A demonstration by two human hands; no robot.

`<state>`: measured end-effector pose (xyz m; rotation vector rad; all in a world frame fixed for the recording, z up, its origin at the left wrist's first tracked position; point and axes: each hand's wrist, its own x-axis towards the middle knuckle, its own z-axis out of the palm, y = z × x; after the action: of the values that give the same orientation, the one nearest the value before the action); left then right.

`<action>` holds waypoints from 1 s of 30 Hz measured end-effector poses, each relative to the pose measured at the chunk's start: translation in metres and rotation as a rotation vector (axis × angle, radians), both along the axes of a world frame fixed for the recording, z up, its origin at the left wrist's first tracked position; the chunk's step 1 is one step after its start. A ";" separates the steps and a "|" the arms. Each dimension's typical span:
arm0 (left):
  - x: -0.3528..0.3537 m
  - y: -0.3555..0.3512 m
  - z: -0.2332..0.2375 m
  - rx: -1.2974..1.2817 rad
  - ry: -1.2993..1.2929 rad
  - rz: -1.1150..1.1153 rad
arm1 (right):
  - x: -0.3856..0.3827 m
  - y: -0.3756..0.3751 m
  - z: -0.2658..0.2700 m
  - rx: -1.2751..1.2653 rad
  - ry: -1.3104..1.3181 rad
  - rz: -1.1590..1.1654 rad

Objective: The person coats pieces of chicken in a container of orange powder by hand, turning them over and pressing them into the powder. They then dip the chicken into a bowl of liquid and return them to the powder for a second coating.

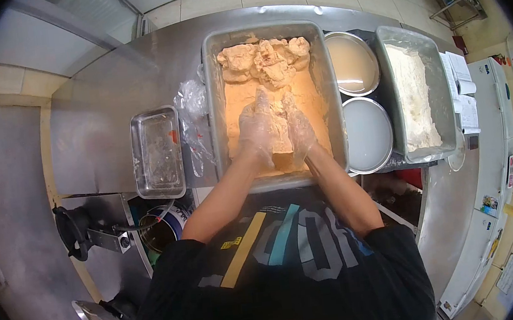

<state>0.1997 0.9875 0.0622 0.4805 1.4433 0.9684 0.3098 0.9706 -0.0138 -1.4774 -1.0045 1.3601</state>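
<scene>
A deep steel tub point(216, 102) holds orange-tan breading flour, with several coated pieces point(265, 60) piled at its far end. Both my hands wear clear plastic gloves and are inside the tub. My left hand point(255, 130) and my right hand point(299, 129) press from either side on a floured piece point(277, 126) lying in the flour near the tub's near end. The piece is partly hidden between my palms.
A small empty steel tray point(157, 151) and crumpled clear plastic point(195, 122) lie left of the tub. Two round bowls point(352, 62), point(367, 134) and a steel pan of white flour point(412, 93) stand to the right. Papers point(463, 91) lie further right.
</scene>
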 end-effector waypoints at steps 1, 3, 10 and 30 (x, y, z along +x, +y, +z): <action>-0.002 -0.001 -0.002 -0.028 -0.022 -0.034 | 0.000 -0.002 0.002 -0.048 0.111 -0.016; -0.005 0.001 -0.008 -0.090 -0.032 -0.080 | 0.000 -0.001 -0.005 -0.107 0.203 0.006; -0.012 0.013 -0.026 -0.310 0.105 -0.277 | 0.003 0.014 -0.005 -0.039 -0.430 0.150; -0.070 -0.013 -0.057 0.114 1.041 -1.469 | 0.038 -0.018 -0.002 0.356 -1.093 0.884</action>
<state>0.1295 0.9740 0.0053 1.9390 1.3300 -0.5122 0.3481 0.9530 -0.0156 -1.5194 -2.6629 0.6965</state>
